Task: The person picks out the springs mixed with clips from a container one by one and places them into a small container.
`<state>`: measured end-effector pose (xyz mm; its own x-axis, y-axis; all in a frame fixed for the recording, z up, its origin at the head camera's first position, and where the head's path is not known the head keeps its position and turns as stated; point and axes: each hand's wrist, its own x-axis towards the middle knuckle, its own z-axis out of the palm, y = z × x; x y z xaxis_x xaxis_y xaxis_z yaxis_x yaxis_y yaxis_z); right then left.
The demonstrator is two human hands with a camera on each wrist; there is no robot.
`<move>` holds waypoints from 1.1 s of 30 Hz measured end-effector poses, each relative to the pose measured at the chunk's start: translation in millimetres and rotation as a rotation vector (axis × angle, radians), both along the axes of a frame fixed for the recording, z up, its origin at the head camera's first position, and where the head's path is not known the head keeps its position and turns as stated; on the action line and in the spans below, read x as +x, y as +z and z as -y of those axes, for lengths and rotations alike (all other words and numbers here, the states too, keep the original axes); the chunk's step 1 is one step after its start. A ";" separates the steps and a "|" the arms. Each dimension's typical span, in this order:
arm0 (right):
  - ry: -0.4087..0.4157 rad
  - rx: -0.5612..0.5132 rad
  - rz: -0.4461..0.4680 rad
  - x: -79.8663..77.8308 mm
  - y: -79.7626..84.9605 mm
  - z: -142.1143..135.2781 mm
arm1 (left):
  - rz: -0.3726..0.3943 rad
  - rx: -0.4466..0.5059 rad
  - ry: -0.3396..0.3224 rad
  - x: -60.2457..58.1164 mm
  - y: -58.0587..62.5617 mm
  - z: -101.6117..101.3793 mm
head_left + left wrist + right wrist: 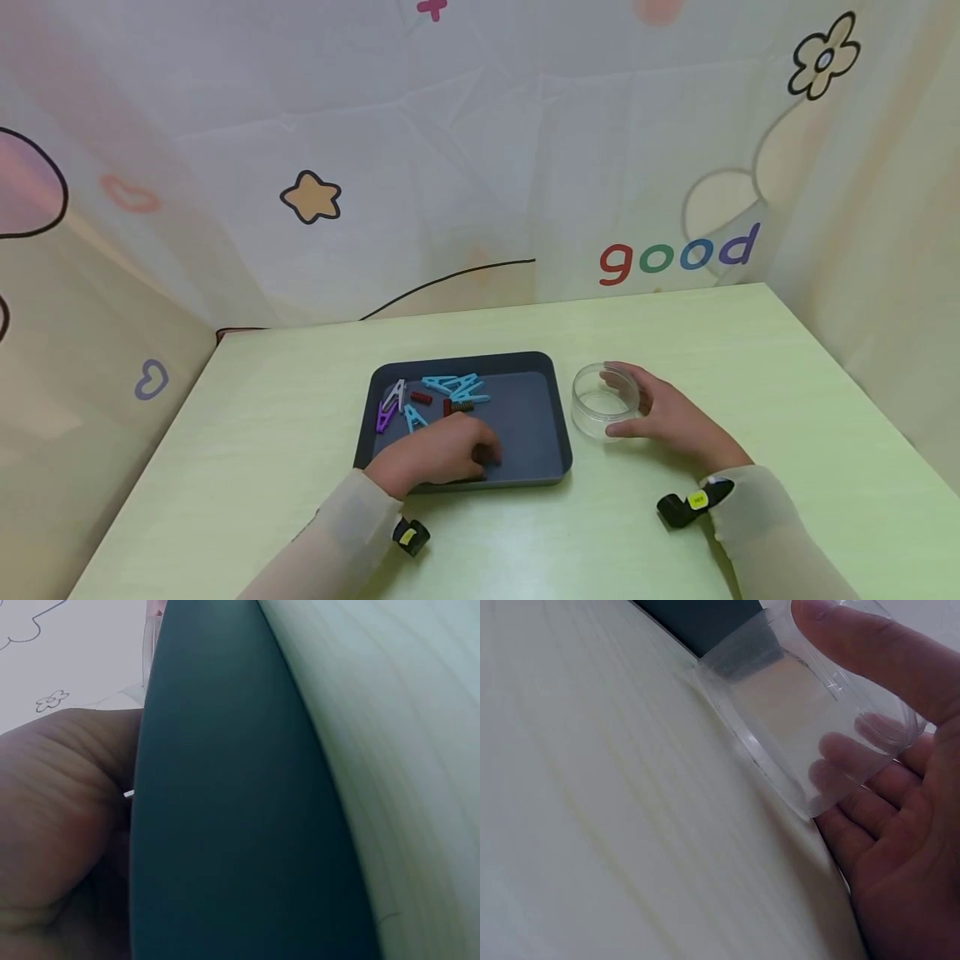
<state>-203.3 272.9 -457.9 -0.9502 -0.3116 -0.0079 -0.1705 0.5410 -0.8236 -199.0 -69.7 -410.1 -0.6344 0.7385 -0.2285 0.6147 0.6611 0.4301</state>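
My left hand [442,450] reaches over the front left of a dark grey tray [528,433], its fingers curling down inside. In the left wrist view the tray wall [232,787] hides most of the fingers, and a small white sliver shows behind the wall; I cannot tell whether the hand holds it. To the right of the tray, my right hand [667,412] grips a clear round plastic container [603,407], thumb at the near side and fingers round the far side. The right wrist view shows the clear container [772,712] close up, fingertips visible through its wall.
In the tray lie several light blue clothespins [461,383], a purple clothespin [386,417], a white clothespin [395,395], and small ribbed dark red [422,398] and olive [462,407] pieces. Beneath is a pale wooden table [262,417], with a printed curtain [480,167] behind it.
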 end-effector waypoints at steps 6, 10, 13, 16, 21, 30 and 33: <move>0.000 -0.004 -0.002 0.4 1.3 -0.3 | -0.030 -0.017 0.046 2.7 2.8 0.1; -0.003 -0.003 -0.005 0.5 1.3 -0.6 | -0.045 -0.022 0.065 4.0 2.3 -0.1; -0.002 -0.007 -0.006 0.5 0.7 -1.0 | -0.045 -0.027 0.074 4.2 1.5 -0.4; 0.002 -0.021 -0.001 0.5 0.4 -1.1 | -0.044 -0.032 0.076 4.5 2.2 -0.5; 0.004 -0.018 -0.010 1.2 0.9 -0.1 | -0.030 -0.012 0.082 5.9 4.7 0.4; 0.001 -0.016 -0.011 1.8 2.0 0.3 | -0.075 0.043 0.055 3.6 9.8 0.1; 0.000 -0.016 -0.009 1.7 2.3 0.4 | -0.078 0.053 0.061 2.3 11.9 -0.3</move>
<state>-201.6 272.5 -455.6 -0.9501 -0.3119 0.0055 -0.1781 0.5278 -0.8305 -196.7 -69.4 -398.1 -0.6929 0.7076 -0.1386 0.6067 0.6760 0.4183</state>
